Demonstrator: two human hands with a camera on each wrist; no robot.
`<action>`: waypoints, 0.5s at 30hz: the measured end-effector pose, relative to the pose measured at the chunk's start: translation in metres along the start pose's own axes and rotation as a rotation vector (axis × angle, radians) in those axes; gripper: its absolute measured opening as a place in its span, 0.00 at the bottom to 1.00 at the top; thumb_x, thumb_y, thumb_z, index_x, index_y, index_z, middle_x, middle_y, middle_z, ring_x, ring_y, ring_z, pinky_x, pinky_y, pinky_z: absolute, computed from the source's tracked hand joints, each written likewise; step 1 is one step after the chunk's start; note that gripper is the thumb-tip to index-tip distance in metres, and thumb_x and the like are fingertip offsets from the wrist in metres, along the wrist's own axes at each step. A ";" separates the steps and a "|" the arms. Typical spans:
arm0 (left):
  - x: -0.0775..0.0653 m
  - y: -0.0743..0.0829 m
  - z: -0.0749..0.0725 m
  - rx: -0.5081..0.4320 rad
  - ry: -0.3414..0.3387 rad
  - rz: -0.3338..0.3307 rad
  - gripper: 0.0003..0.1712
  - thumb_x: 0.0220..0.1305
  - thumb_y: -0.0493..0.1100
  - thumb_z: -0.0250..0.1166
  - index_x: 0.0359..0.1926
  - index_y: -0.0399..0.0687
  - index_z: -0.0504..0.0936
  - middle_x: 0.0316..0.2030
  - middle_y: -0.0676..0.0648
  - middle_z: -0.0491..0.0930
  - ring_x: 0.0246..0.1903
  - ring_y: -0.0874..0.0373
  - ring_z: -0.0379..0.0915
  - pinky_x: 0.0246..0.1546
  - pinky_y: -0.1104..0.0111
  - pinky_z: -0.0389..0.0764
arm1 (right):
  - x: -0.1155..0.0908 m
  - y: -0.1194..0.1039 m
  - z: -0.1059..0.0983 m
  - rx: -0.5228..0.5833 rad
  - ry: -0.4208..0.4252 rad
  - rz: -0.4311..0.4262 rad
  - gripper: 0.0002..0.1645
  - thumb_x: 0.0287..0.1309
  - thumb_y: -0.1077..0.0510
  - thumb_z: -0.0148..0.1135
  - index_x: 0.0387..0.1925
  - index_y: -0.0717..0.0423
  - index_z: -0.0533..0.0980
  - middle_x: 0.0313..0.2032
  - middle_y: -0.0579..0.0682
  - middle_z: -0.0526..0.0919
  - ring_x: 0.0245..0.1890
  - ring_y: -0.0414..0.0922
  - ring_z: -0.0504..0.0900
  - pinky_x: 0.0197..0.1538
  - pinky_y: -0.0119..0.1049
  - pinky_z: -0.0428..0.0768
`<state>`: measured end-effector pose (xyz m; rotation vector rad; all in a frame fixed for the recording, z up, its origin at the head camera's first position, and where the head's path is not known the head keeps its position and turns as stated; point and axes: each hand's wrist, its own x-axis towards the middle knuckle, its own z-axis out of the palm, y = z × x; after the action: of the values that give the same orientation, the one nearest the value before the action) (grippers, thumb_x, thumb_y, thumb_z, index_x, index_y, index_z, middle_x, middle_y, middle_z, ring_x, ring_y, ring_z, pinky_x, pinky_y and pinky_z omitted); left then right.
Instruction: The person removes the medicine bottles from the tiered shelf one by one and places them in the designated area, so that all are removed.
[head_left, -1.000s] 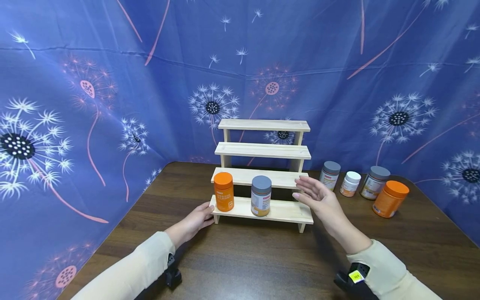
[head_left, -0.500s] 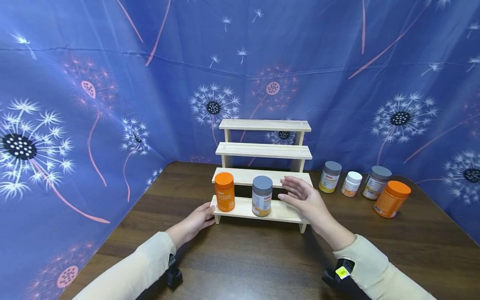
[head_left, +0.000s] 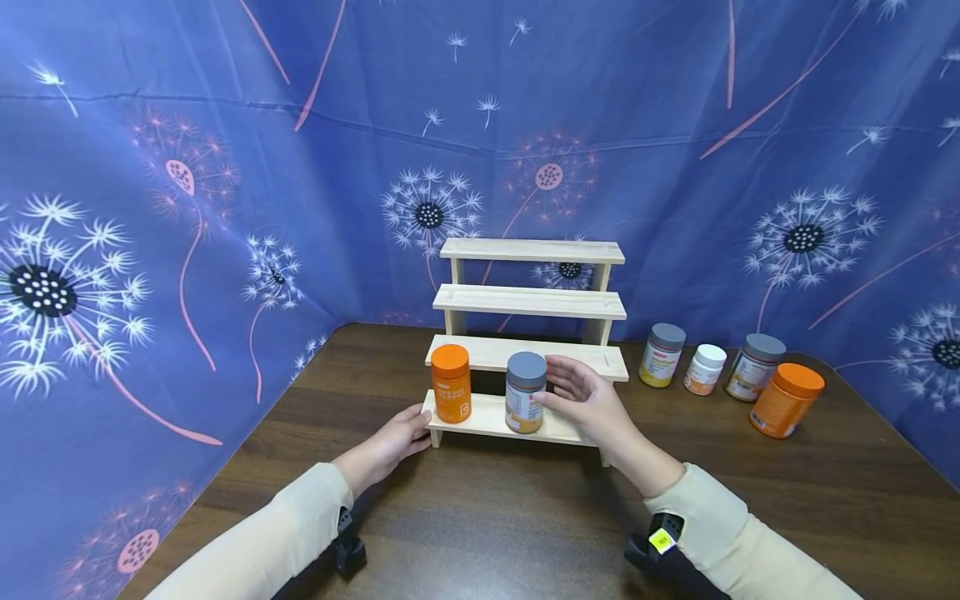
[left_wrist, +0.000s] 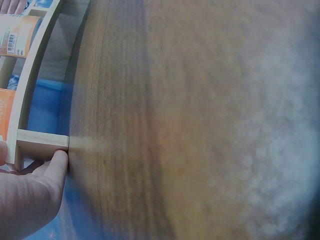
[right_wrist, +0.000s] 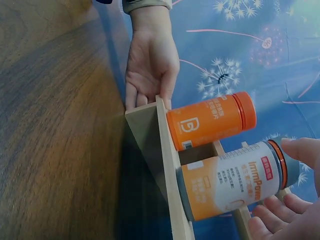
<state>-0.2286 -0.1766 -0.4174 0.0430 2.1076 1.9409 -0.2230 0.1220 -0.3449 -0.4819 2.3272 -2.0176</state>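
Note:
A four-step wooden display rack [head_left: 532, 302] stands on the table. On its lowest step are an orange jar [head_left: 452, 393] at the left and a grey-lidded supplement jar [head_left: 524, 400] near the middle, both upright. My left hand [head_left: 390, 443] grips the rack's lower left end, thumb on the step and fingers around the side leg [left_wrist: 42, 141]. My right hand [head_left: 592, 408] is at the grey-lidded jar's right side, fingers spread and slightly bent. In the right wrist view, the thumb [right_wrist: 302, 150] overlaps the lid's edge and the other fingers lie beside the jar; contact cannot be told.
Right of the rack on the brown table [head_left: 480, 533] stand a grey-lidded jar [head_left: 662, 357], a small white-capped bottle [head_left: 704, 370], another grey-lidded jar [head_left: 754, 368] and an orange jar [head_left: 786, 402]. A blue dandelion-print cloth [head_left: 645, 150] hangs behind.
My right hand has moved left from the rack's right end to the grey-lidded jar on the lowest step. My left hand keeps its grip, and the jars stay in place.

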 end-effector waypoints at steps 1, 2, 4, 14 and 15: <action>0.000 0.000 0.000 0.002 0.000 -0.003 0.28 0.77 0.40 0.39 0.71 0.27 0.51 0.68 0.26 0.59 0.70 0.35 0.53 0.69 0.47 0.62 | 0.001 0.001 0.001 0.004 -0.002 0.006 0.38 0.56 0.61 0.68 0.67 0.61 0.64 0.65 0.60 0.71 0.66 0.51 0.70 0.70 0.42 0.68; 0.000 0.000 0.000 0.004 0.000 -0.003 0.28 0.77 0.40 0.39 0.71 0.28 0.51 0.68 0.26 0.58 0.70 0.35 0.53 0.68 0.47 0.63 | 0.002 0.001 0.002 0.008 -0.004 0.010 0.38 0.56 0.61 0.68 0.67 0.60 0.64 0.65 0.60 0.71 0.66 0.52 0.69 0.70 0.44 0.67; 0.000 0.000 0.000 0.006 0.002 -0.005 0.28 0.77 0.40 0.39 0.71 0.28 0.51 0.68 0.27 0.59 0.70 0.36 0.53 0.68 0.47 0.63 | 0.003 0.002 0.004 0.015 -0.007 0.023 0.39 0.56 0.61 0.68 0.67 0.60 0.63 0.65 0.60 0.70 0.67 0.53 0.69 0.71 0.44 0.67; 0.000 0.001 0.001 0.000 0.003 0.006 0.28 0.77 0.40 0.39 0.71 0.27 0.51 0.68 0.26 0.59 0.70 0.35 0.54 0.68 0.46 0.63 | 0.010 0.008 0.015 -0.006 -0.036 0.059 0.41 0.56 0.61 0.68 0.68 0.60 0.62 0.63 0.60 0.72 0.64 0.53 0.71 0.69 0.46 0.69; 0.001 0.001 0.001 -0.003 0.008 0.007 0.28 0.77 0.40 0.39 0.70 0.27 0.52 0.67 0.26 0.59 0.69 0.35 0.54 0.68 0.46 0.63 | 0.010 0.009 0.016 -0.013 -0.041 0.067 0.41 0.56 0.60 0.69 0.68 0.59 0.62 0.63 0.60 0.72 0.64 0.53 0.71 0.69 0.47 0.68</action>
<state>-0.2292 -0.1757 -0.4167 0.0430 2.1119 1.9518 -0.2315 0.1053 -0.3548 -0.4360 2.3019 -1.9461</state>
